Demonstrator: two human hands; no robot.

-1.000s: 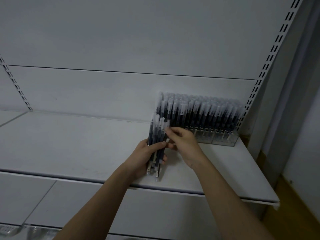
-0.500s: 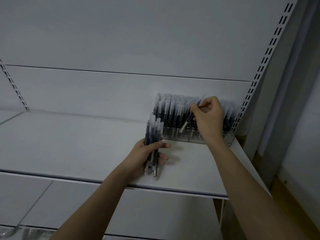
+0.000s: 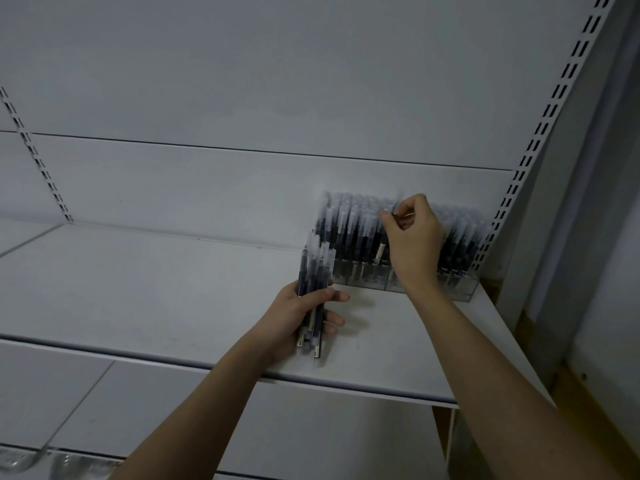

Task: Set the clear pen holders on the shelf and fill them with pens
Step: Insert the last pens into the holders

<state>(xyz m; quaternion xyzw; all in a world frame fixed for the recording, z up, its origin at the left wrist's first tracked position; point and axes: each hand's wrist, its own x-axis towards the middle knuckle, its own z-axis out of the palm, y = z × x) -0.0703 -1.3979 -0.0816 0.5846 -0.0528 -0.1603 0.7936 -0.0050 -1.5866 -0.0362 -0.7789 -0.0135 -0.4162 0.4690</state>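
Observation:
Clear pen holders point(image 3: 460, 287) stand in a row at the back right of the white shelf point(image 3: 156, 292), packed with several dark pens with frosted caps. My left hand point(image 3: 298, 317) grips an upright bundle of pens point(image 3: 313, 271) just left of the holders, above the shelf. My right hand point(image 3: 412, 237) is over the middle of the holders, fingers pinched on the top of a single pen point(image 3: 394, 207) standing among the others. My right wrist hides part of the holders' front.
The shelf's back panel point(image 3: 242, 98) rises behind, with a slotted upright point(image 3: 540, 133) at the right and another point(image 3: 34, 157) at the left. A lower shelf point(image 3: 104, 410) lies beneath. Clear plastic packaging point(image 3: 52, 462) shows at the bottom left.
My right hand took one pen from the bundle, carried it right to the holders and now pushes it upright into them. My left hand stayed put with the bundle.

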